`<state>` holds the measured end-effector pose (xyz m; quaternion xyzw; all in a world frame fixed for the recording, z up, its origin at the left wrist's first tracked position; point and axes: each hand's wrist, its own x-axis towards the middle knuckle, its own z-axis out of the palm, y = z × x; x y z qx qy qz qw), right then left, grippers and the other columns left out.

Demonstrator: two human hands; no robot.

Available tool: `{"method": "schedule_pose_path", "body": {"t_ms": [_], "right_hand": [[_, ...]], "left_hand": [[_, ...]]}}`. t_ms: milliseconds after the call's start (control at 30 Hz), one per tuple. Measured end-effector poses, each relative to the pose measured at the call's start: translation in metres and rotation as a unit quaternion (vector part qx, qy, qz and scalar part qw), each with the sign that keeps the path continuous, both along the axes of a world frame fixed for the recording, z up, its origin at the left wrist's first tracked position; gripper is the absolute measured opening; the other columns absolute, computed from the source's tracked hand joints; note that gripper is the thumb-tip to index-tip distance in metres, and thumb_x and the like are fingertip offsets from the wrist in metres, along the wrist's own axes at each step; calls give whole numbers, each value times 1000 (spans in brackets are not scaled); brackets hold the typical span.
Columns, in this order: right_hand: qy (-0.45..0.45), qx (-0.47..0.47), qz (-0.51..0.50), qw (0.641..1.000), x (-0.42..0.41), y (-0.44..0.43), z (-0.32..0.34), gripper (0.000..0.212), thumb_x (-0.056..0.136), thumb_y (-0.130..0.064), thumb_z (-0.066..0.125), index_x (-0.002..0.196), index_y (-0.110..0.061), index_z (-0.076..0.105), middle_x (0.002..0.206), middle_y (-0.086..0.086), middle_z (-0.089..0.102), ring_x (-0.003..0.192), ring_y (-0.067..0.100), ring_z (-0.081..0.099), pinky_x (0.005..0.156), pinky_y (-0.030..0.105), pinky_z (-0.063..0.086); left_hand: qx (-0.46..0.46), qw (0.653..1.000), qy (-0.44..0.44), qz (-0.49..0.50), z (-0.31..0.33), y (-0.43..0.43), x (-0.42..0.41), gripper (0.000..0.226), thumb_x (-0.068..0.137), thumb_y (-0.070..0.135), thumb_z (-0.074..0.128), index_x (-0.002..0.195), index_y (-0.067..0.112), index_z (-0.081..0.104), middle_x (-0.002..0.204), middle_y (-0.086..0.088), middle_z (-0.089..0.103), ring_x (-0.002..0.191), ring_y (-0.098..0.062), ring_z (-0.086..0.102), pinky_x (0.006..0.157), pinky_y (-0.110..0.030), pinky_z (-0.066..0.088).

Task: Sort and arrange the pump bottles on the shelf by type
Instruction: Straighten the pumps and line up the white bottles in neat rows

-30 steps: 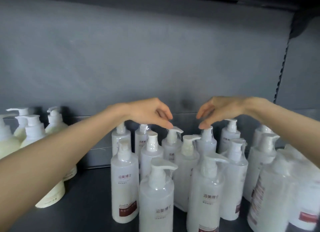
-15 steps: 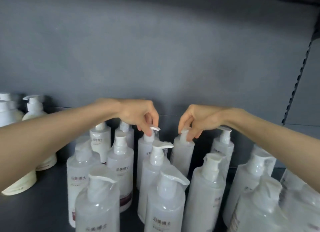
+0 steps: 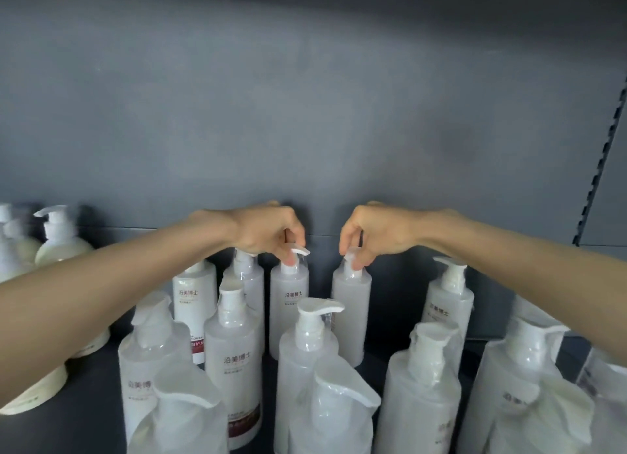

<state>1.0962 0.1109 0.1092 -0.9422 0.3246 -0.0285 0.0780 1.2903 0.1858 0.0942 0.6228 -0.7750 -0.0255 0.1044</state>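
Several white translucent pump bottles in clear wrap stand crowded on the dark shelf (image 3: 88, 369). My left hand (image 3: 271, 231) pinches the pump head of a back-row bottle (image 3: 289, 304). My right hand (image 3: 373, 231) pinches the pump head of the neighbouring back-row bottle (image 3: 351, 304). Both bottles stand upright near the back panel, a small gap between them. A taller pump bottle (image 3: 307, 355) stands just in front of them.
Cream-coloured pump bottles (image 3: 59, 243) stand at the far left, partly behind my left forearm. More wrapped white bottles (image 3: 448, 294) fill the right side and the front. The grey back panel (image 3: 305, 114) rises behind, with a slotted upright (image 3: 600, 155) at the right.
Both hands came down from above the bottles and closed on two back-row pump heads. The view has shifted closer and to the right.
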Motion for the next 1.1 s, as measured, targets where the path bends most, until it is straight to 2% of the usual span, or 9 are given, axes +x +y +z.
{"method": "schedule_pose_path", "body": {"t_ms": [67,200,267,367,533,667,800,933,1100], "right_hand": [[-21,11,-8,1000,2,-1,-3,20,77,-14,78,94,-8,70,83,2,72,63,12,69,63,15,54],[-26,-8,-15,1000,3,0,-5,15,77,-21,78,82,-11,68,76,4,73,59,17,69,57,12,51],[-9,2,-22,1000,3,1,-2,16,76,-22,78,84,-13,67,77,4,72,60,16,69,58,14,53],[18,32,-24,999,4,1,-2,20,75,-13,79,90,-11,67,82,5,70,62,13,66,61,17,55],[-18,8,-18,1000,4,-3,-7,20,73,-12,81,86,-5,68,74,4,69,68,18,72,66,20,56],[-33,3,-26,999,8,-4,-12,24,75,-18,80,85,-1,67,80,11,73,68,17,73,75,25,55],[-36,10,-32,999,11,-3,-13,24,75,-23,80,81,-6,64,80,10,74,67,17,73,73,21,54],[-23,39,-33,998,11,-4,-11,21,74,-15,79,85,-11,62,87,9,75,74,21,74,78,29,58],[-49,53,-19,997,11,-5,-14,21,73,-7,79,84,-10,62,89,12,73,79,29,73,81,39,58]], "left_hand": [[-4,1000,9,-9,-2,-2,1,18,77,20,76,94,15,72,86,1,69,66,5,54,64,-10,41],[4,999,23,-22,-1,-4,1,24,77,18,77,99,16,69,87,5,69,68,5,56,68,-12,45],[5,999,32,-28,-1,-5,2,24,76,16,78,98,15,69,84,7,69,65,8,57,66,-8,45],[-10,999,40,-29,-3,-5,2,22,75,15,79,95,13,70,81,8,69,67,7,58,69,-12,47],[-31,998,41,-36,-4,-4,2,22,73,14,80,93,11,71,71,20,63,68,7,59,69,-10,48],[-36,998,37,-37,-4,-5,2,20,73,16,80,90,14,71,77,11,68,70,5,60,70,-12,48],[-39,998,44,-29,-5,-5,1,19,74,15,79,90,14,70,78,11,68,69,3,59,69,-14,48],[-24,998,46,-27,-5,-3,0,19,75,13,78,92,14,69,88,4,71,63,7,58,74,-21,50],[-23,999,35,-18,-4,-2,-4,19,77,13,76,93,14,67,93,1,71,73,-9,59,75,-27,50]]}}
